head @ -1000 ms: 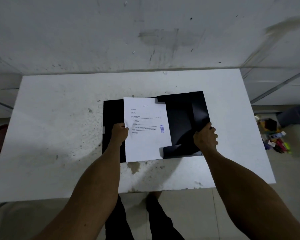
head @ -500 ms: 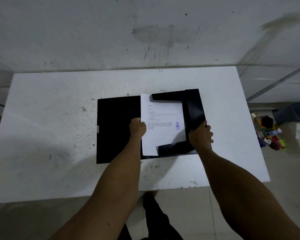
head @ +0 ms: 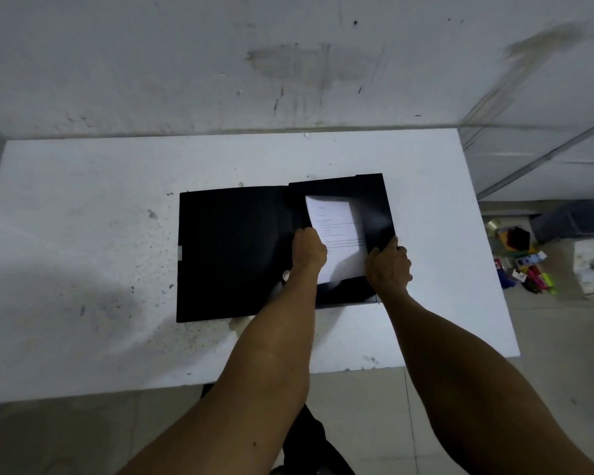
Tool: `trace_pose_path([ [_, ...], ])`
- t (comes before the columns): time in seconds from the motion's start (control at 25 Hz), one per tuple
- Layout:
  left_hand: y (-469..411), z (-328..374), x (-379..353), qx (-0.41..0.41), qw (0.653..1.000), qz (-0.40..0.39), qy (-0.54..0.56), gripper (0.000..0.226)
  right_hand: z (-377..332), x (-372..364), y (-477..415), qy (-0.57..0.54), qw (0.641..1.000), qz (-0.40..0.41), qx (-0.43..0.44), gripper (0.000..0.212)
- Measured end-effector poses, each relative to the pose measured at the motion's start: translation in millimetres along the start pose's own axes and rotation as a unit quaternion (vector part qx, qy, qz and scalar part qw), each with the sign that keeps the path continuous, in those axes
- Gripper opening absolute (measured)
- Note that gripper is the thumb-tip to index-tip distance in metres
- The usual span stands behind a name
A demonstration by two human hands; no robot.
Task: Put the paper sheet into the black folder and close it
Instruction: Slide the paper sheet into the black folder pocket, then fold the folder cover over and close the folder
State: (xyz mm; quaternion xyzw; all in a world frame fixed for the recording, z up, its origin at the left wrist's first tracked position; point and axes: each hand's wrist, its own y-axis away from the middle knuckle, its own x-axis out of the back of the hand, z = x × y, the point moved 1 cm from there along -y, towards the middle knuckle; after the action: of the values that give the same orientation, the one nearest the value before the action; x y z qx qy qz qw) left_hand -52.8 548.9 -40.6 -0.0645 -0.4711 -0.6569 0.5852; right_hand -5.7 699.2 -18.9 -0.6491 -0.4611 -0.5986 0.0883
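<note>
The black folder [head: 234, 252] is lying open on the white counter [head: 83, 234], with the paper sheet [head: 338, 231] sitting partly under its right-hand flaps. The left hand [head: 308, 250] is closing its grip on the sheet's left edge, while the right hand [head: 388, 265] is pinching the folder's side flap.

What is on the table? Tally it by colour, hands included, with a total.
Black: 1, the open folder
White: 1, the paper sheet
Bare hands: 2, left hand and right hand
Total: 4
</note>
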Motion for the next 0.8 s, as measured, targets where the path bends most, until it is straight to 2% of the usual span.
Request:
trace_pose_path([
  [0.08, 1.2, -4.7, 6.3, 0.001, 1.000, 0.015, 0.009, 0.022, 0.6, 0.9, 1.6, 0.004, 1.000, -0.002, 0.003, 0.058],
  [0.2, -0.8, -23.4, 30.4, 0.005, 0.999, 0.047, -0.006, 0.037, 1.8, 3.3, 4.1, 0.012, 1.000, -0.008, 0.012, 0.060],
  [0.4, -42.8, -51.6, 101.2, -0.052, 0.985, 0.076, -0.143, 0.037, 2.3, 1.5, 3.0, 0.024, 1.000, 0.002, 0.020, 0.059],
  [0.56, -80.1, -62.9, 142.4, -0.039, 0.971, 0.015, -0.233, 0.065, 3.6, -4.5, 3.0, 0.022, 0.999, 0.015, 0.020, 0.060],
  [0.72, -102.7, -72.7, 154.7, -0.041, 0.956, -0.041, -0.288, 0.070, -0.5, -4.6, 4.3, 0.019, 0.999, 0.020, 0.016, 0.059],
  [0.8, -109.1, -75.7, 158.0, -0.052, 0.947, -0.027, -0.315, 0.062, -3.1, -4.2, 4.8, 0.017, 1.000, 0.023, 0.008, 0.059],
])
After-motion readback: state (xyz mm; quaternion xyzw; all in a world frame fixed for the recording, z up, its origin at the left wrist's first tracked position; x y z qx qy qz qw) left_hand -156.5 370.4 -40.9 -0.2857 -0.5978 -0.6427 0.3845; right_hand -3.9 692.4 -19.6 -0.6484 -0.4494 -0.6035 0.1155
